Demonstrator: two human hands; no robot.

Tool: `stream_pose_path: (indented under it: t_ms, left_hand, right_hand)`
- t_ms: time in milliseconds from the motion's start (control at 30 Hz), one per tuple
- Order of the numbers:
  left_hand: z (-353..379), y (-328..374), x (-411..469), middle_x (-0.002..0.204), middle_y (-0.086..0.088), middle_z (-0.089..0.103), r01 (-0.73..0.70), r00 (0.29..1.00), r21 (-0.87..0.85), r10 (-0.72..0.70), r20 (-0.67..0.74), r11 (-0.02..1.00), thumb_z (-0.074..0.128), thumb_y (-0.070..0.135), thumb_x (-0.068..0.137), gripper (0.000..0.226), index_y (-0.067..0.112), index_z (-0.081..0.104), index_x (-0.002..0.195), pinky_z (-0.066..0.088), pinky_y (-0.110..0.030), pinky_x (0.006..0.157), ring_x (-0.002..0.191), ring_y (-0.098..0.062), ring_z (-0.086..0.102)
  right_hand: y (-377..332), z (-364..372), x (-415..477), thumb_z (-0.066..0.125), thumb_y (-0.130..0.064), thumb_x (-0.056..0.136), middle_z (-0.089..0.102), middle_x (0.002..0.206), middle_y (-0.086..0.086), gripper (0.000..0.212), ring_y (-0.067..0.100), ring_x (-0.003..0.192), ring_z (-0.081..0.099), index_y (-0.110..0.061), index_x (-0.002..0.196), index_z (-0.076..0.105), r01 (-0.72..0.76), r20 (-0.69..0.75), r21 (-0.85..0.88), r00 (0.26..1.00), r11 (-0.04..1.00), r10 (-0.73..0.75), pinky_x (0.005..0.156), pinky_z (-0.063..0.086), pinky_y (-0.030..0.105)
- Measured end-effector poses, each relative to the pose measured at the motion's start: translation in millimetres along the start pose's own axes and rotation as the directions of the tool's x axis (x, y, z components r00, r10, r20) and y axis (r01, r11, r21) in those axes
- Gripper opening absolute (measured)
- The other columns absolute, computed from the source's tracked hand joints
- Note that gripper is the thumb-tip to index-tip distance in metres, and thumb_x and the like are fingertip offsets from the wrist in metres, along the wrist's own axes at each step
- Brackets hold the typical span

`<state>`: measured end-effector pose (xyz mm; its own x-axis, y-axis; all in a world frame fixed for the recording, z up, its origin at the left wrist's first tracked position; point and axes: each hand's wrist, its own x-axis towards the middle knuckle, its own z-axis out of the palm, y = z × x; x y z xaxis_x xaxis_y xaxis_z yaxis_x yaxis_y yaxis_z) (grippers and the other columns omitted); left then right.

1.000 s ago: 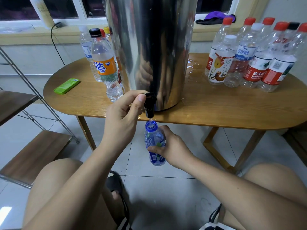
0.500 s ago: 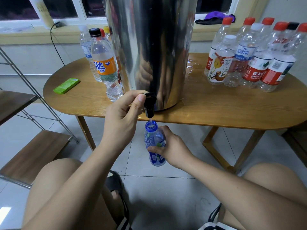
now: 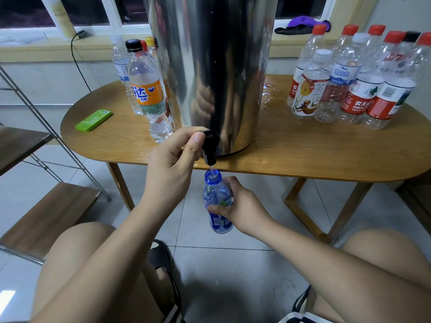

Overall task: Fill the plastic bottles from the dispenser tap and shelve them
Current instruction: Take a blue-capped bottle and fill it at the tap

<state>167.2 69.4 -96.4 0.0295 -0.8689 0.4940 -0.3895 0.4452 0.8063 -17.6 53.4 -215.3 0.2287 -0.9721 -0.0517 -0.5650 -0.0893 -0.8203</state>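
Note:
A tall steel dispenser point(image 3: 212, 66) stands on the wooden table point(image 3: 303, 155), its black tap point(image 3: 210, 148) hanging over the front edge. My left hand point(image 3: 172, 166) grips the tap lever with thumb and fingers. Under the spout my right hand point(image 3: 238, 208) holds a small blue uncapped bottle point(image 3: 218, 201) upright, and a thin stream of water falls into its mouth. Several empty capped bottles point(image 3: 359, 85) stand at the table's right. Filled bottles, one with an orange Fanta label point(image 3: 149, 92), stand left of the dispenser.
Spilled water point(image 3: 270, 94) wets the table right of the dispenser. A green flat case point(image 3: 93, 120) lies at the table's left. A metal-framed wooden shelf unit point(image 3: 46, 217) stands to the left. My knees and a black sandal point(image 3: 161, 255) are below.

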Motion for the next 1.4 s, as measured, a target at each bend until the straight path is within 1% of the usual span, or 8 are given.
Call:
stream_pose_path:
  t_ms: [233,400,467,633,767,933,1200,1400]
  left_hand:
    - [-0.2,0.7,-0.2,0.102,0.004,0.077,0.003,1.000,0.000,-0.003,0.001,1.000,0.053,0.028,0.115,0.027,0.019,0.077,0.124,0.060,-0.039,0.079,0.092,-0.015,0.069]
    - [-0.2,1.2,0.0,0.103,0.006,0.076,-0.002,1.000,0.003,0.002,0.009,1.000,0.053,0.028,0.115,0.025,0.022,0.076,0.123,0.060,-0.037,0.079,0.094,-0.016,0.069]
    - [-0.3,1.6,-0.3,0.103,0.006,0.076,-0.001,1.000,0.003,0.001,0.009,1.000,0.053,0.027,0.115,0.026,0.020,0.077,0.124,0.060,-0.036,0.079,0.094,-0.015,0.069]
    - [-0.1,1.3,0.3,0.100,0.002,0.077,0.000,1.000,0.007,0.000,-0.005,1.000,0.054,0.028,0.115,0.027,0.017,0.078,0.123,0.059,-0.041,0.078,0.090,-0.018,0.069]
    - [-0.3,2.9,-0.3,0.100,0.003,0.076,-0.001,1.000,0.016,0.001,-0.004,1.000,0.054,0.028,0.115,0.027,0.017,0.077,0.123,0.059,-0.035,0.077,0.090,-0.016,0.069]
    - [-0.6,3.8,0.0,0.103,0.005,0.077,-0.004,1.000,0.023,0.004,0.001,1.000,0.053,0.027,0.116,0.027,0.017,0.077,0.123,0.057,-0.026,0.077,0.092,-0.014,0.069]
    - [-0.7,2.8,-0.3,0.101,0.003,0.076,-0.004,1.000,0.028,0.004,0.001,1.000,0.053,0.029,0.116,0.027,0.018,0.077,0.123,0.059,-0.043,0.078,0.091,-0.019,0.069]
    - [-0.6,2.9,-0.3,0.099,0.004,0.075,-0.001,1.000,0.028,0.001,-0.002,1.000,0.053,0.029,0.116,0.027,0.018,0.077,0.122,0.059,-0.043,0.078,0.090,-0.018,0.069]
  right_hand:
    - [-1.3,-0.9,-0.6,0.088,-0.044,0.088,0.064,0.145,-0.010,0.076,0.012,0.124,0.063,-0.030,0.148,0.043,-0.004,0.006,0.006,1.000,1.000,0.004,0.097,0.055,0.028]
    - [-1.9,-1.1,-0.8,0.089,-0.045,0.088,0.065,0.143,-0.010,0.076,0.012,0.122,0.064,-0.029,0.147,0.044,0.000,0.001,0.008,1.000,1.000,0.000,0.094,0.053,0.025]
    - [-2.0,-1.3,-1.2,0.089,-0.044,0.088,0.066,0.143,-0.010,0.076,0.011,0.121,0.064,-0.029,0.147,0.045,0.002,0.001,0.012,1.000,1.000,-0.002,0.094,0.052,0.025]
    - [-2.1,-1.5,-0.7,0.089,-0.044,0.087,0.067,0.141,-0.009,0.075,0.013,0.119,0.065,-0.029,0.146,0.045,0.000,-0.002,0.015,1.000,1.000,0.000,0.096,0.055,0.029]
    - [-2.0,-1.7,-0.5,0.089,-0.045,0.087,0.066,0.142,-0.009,0.076,0.014,0.121,0.065,-0.030,0.147,0.044,-0.002,0.007,0.003,1.000,1.000,0.002,0.098,0.057,0.031]
    - [-2.2,-1.8,-0.4,0.088,-0.046,0.088,0.066,0.141,-0.009,0.075,0.014,0.121,0.065,-0.030,0.146,0.043,0.000,0.005,-0.009,1.000,1.000,0.000,0.096,0.057,0.030]
    - [-2.1,-1.6,0.0,0.089,-0.045,0.087,0.066,0.141,-0.009,0.075,0.014,0.121,0.065,-0.029,0.146,0.044,0.003,0.000,-0.004,1.000,1.000,-0.003,0.096,0.057,0.031]
    - [-2.8,-2.1,-0.5,0.088,-0.044,0.088,0.065,0.143,-0.009,0.076,0.014,0.122,0.064,-0.029,0.147,0.043,0.001,0.005,-0.011,1.000,1.000,-0.001,0.096,0.057,0.030]
